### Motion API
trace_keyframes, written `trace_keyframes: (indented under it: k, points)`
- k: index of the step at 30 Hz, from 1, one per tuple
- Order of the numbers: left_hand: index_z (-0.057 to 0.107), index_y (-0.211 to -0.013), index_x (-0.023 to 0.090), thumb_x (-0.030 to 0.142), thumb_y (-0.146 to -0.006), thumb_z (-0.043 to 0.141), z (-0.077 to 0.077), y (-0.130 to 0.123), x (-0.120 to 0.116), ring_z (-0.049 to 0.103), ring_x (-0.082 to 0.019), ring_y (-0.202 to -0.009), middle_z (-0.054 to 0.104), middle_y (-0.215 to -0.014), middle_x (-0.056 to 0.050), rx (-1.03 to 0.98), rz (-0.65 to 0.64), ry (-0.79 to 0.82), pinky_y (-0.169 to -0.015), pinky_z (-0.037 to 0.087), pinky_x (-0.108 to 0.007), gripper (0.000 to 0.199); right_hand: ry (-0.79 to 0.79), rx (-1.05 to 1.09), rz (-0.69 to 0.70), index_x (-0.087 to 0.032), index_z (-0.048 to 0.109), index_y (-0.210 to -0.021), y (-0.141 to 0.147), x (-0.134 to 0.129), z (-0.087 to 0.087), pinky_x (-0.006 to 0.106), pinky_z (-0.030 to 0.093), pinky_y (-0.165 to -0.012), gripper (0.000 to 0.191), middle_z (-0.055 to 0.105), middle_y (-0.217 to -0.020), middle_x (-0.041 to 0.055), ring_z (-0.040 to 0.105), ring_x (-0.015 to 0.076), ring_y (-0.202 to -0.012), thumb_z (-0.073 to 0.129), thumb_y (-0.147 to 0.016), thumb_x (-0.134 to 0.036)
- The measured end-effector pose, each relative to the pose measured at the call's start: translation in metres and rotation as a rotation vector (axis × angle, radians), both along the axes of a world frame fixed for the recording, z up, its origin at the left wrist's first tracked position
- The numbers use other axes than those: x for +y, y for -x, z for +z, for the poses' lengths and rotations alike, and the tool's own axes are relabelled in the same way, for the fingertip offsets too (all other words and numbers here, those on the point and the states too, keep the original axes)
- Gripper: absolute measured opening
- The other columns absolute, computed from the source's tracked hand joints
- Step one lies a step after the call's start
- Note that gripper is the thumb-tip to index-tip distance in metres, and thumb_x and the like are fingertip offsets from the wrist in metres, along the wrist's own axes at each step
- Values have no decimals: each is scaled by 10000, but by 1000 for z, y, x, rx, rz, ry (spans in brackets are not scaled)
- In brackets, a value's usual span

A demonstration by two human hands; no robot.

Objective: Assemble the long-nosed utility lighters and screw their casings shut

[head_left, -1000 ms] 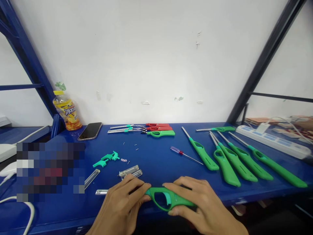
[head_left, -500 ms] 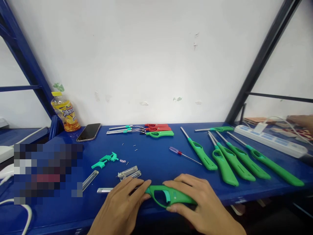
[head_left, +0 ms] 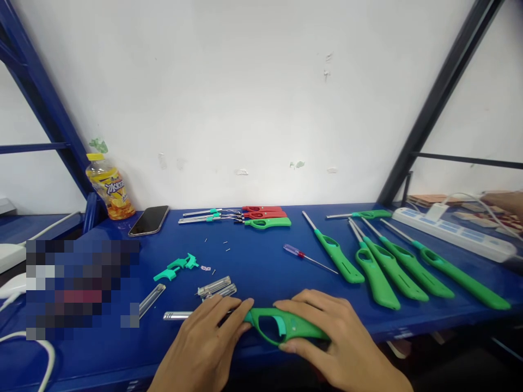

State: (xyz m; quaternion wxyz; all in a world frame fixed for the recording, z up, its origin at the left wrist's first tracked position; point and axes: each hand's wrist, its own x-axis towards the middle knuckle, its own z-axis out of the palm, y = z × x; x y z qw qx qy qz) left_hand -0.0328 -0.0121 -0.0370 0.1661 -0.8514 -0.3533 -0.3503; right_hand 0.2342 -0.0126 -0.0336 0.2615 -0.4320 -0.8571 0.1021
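Observation:
A green long-nosed gas lighter [head_left: 298, 323] lies crosswise near the table's front edge, its metal tube pointing left. My left hand [head_left: 204, 340] is closed round the joint between tube and handle. My right hand [head_left: 330, 337] grips the handle's right part, thumb below and fingers over the top. The teal trigger shows inside the guard loop between my hands. Just beyond my left hand lie clear fluid tanks [head_left: 214, 286], and another clear tank [head_left: 151, 300] is further left. Teal trigger pieces [head_left: 176, 267] and tiny screws [head_left: 227, 250] lie behind them.
Several green lighters [head_left: 378, 277] lie on the right beside a white power strip [head_left: 453, 234]. A purple-handled screwdriver [head_left: 310, 258] rests mid-table. Red lighter handles [head_left: 263, 213] with wired tubes lie by the wall. A phone [head_left: 149, 220] and a drink bottle [head_left: 110, 188] stand back left.
Hardly anything differs. Both hands keep the same hold on the green lighter, and the whole view has shifted very slightly.

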Motion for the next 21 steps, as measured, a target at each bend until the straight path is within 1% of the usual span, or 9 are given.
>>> trace_keyframes:
  k: [6, 12, 21]
  points:
    - [685, -1272, 174, 233, -1164, 353, 1, 0, -2, 780, -206, -893, 789, -1017, -53, 10, 11, 2, -798, 651, -358, 354, -33, 17, 8, -377, 704, -1337, 0, 0, -1, 366, 568, -885, 384, 787, -1174, 10, 765, 261, -1059, 769, -966, -454]
    - [688, -1279, 179, 246, -1170, 340, 2, 1, -2, 787, -206, -895, 798, -1017, -42, 43, 24, -23, -809, 650, -363, 371, -28, 23, 14, -387, 691, -1344, 0, 0, 0, 363, 574, -863, 389, 785, -1165, -6, 770, 250, -1035, 770, -967, -444]
    - [681, -1302, 175, 239, -1167, 356, 0, 1, -2, 777, -197, -901, 792, -1019, -46, 30, 12, -17, -814, 638, -328, 357, -48, 15, 4, -379, 693, -1342, -1, 0, -3, 376, 565, -890, 382, 786, -1174, 10, 763, 265, -1062, 759, -973, -454]
